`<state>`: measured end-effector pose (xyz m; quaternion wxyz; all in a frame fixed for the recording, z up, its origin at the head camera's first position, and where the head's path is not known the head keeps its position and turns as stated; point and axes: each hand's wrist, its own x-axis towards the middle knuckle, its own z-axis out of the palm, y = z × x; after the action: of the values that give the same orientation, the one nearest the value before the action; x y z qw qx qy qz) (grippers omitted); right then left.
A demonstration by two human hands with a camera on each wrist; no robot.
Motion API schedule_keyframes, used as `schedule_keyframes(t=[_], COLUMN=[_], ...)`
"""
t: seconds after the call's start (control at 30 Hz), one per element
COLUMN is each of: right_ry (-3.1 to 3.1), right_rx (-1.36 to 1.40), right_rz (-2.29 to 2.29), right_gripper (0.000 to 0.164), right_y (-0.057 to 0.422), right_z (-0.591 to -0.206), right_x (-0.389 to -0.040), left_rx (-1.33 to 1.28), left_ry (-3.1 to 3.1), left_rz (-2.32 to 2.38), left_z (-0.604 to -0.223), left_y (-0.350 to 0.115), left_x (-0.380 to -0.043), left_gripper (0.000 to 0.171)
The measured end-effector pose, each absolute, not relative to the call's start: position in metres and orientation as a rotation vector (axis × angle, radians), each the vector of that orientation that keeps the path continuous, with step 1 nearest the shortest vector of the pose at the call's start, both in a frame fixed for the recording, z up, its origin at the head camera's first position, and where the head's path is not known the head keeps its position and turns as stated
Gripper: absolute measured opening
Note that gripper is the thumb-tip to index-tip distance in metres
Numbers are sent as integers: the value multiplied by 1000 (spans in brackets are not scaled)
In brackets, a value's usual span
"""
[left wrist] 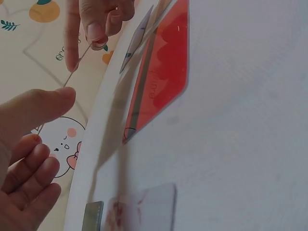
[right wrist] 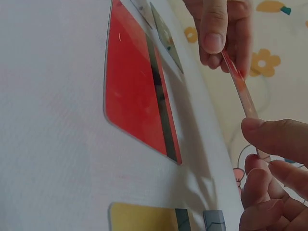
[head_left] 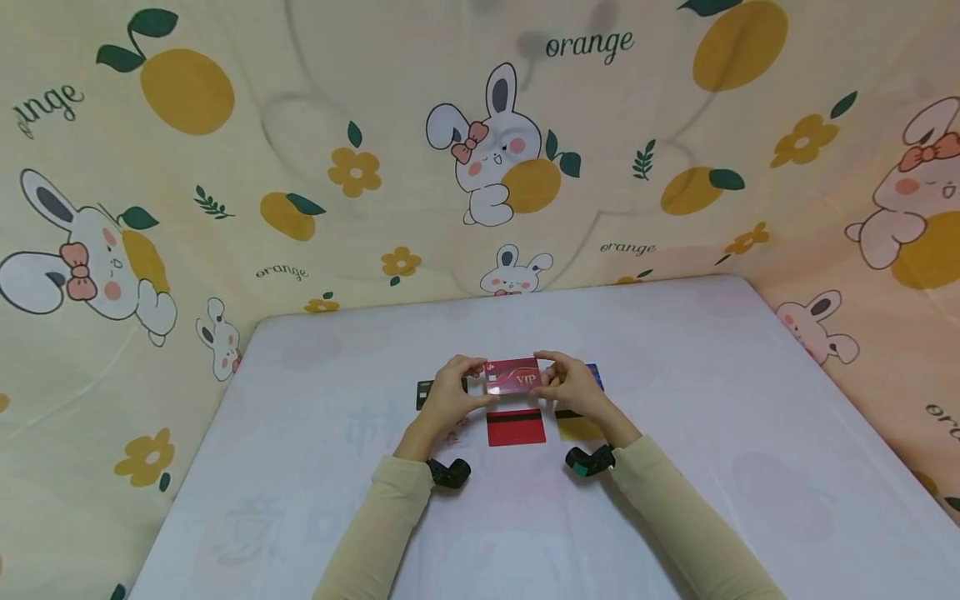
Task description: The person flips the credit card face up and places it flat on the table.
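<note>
A dark red card [head_left: 513, 377] marked "VIP" is held up above the table, seen edge-on in the wrist views. My left hand [head_left: 450, 396] pinches its left end between thumb and fingers. At the other end, my right hand [head_left: 581, 390] pinches it the same way. Below it lies a bright red card [head_left: 516, 428] with a black stripe, flat on the table. A dark card [head_left: 423, 395] and a whitish card with red markings [head_left: 456, 431] are partly covered by the left hand. The right hand and wrist partly hide a gold card [head_left: 579, 429] and a blue card [head_left: 596, 375].
The cards lie on a white-covered table [head_left: 300, 467]. Behind and beside it hangs a cream cloth [head_left: 420, 50] printed with rabbits and oranges. Each wrist carries a small dark camera, such as the left one [head_left: 451, 474].
</note>
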<state>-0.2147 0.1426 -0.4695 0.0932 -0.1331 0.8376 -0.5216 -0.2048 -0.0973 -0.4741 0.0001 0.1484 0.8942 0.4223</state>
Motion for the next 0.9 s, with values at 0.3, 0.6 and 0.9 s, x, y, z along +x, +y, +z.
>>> schedule_keyframes(t=[0.3,0.6,0.9], right_ry=[2484,2545,2561], right_rx=[-364,-329,-324], right_rz=[-1533,-1416,-1363], right_gripper=[63,61,61], right_y=[143,141,142], right_z=[-473,-475,-478], right_x=[-216,-218,-223], left_rx=[430,391,445], left_ry=[2799,2787,2817], left_rz=[1311,1288,1194], left_z=[-478,-478,-477], left_y=[-96,-96,-97], left_x=[-208,-209,-212], left_gripper=[59,60,61])
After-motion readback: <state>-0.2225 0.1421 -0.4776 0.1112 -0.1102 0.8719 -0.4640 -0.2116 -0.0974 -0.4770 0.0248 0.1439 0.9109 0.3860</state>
